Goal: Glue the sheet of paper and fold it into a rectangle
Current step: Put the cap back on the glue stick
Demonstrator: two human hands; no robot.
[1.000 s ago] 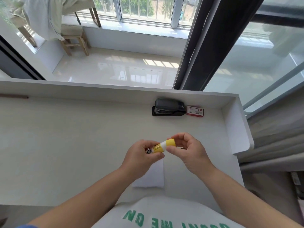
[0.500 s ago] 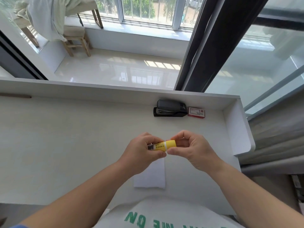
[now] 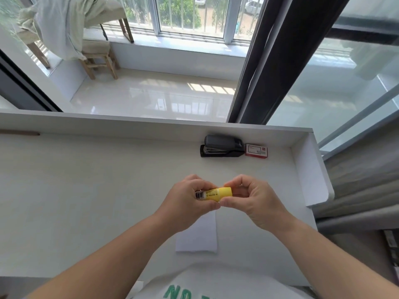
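A white counter [image 3: 86,190] with raised rims carries a sheet of paper [image 3: 200,236] at lower centre, and a black stapler [image 3: 222,146] touching a red staple box [image 3: 257,150] at upper right.

I sat at a white desk with a raised back rim and side wall [image 3: 311,169]. Beyond it, a glossy pale tiled floor [image 3: 151,98] caught bright patches of daylight from a white-framed window with vertical bars [image 3: 190,16]. A dark grey curtain [image 3: 280,59] hung to my right. Far left stood a small wooden stool [image 3: 99,59] beneath a pale draped cloth [image 3: 62,20].
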